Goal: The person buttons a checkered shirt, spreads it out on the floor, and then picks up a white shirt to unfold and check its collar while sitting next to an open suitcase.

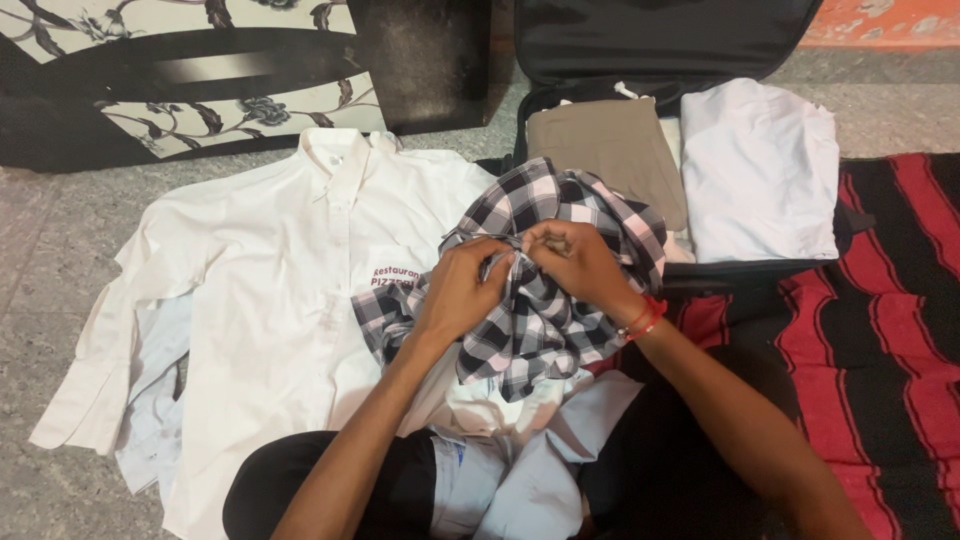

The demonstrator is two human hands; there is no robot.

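Observation:
A black-and-white checked shirt (560, 300) is bunched up in front of me. My left hand (462, 290) and my right hand (582, 262) both pinch its fabric near the top middle, fingers closed on the cloth. A red thread band circles my right wrist. Under and left of the checked shirt a white long-sleeved shirt (270, 300) lies spread flat on the floor, collar away from me. Pale blue and white clothes (530, 470) lie crumpled in my lap.
An open black suitcase (650, 40) lies ahead, holding a folded tan garment (610, 150) and a folded white garment (765, 170). A red-and-black striped blanket (890, 330) covers the floor at right. A floral-patterned panel (190, 70) stands at the back left.

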